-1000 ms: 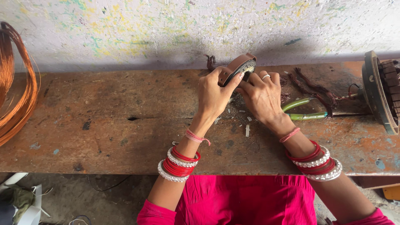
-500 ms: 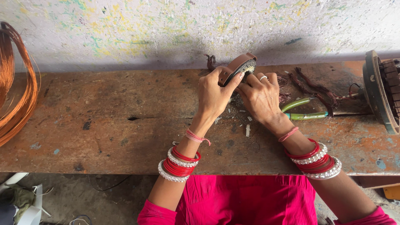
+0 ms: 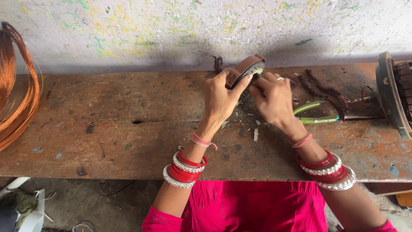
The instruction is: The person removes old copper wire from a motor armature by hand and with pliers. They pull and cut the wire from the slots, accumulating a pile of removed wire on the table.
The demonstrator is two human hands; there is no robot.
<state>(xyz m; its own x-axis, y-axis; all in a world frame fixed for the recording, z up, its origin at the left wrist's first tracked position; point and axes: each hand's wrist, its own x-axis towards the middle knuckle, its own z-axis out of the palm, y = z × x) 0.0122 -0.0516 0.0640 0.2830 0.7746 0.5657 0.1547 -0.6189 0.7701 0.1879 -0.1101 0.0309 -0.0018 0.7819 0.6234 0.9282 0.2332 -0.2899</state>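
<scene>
Two hands worked a brown ring-shaped motor part (image 3: 246, 68) above a worn wooden bench (image 3: 107, 124).

The left hand (image 3: 221, 98) closed around the ring's lower edge, thumb pressed to its rim; the right hand (image 3: 271, 99) pinched fingertips together against the ring's toothed inner face, what they held too small to tell. Green-handled pliers (image 3: 314, 114) lay just right of the grip, a copper wire coil (image 3: 17, 86) far left, cut off. No labels showed.
</scene>
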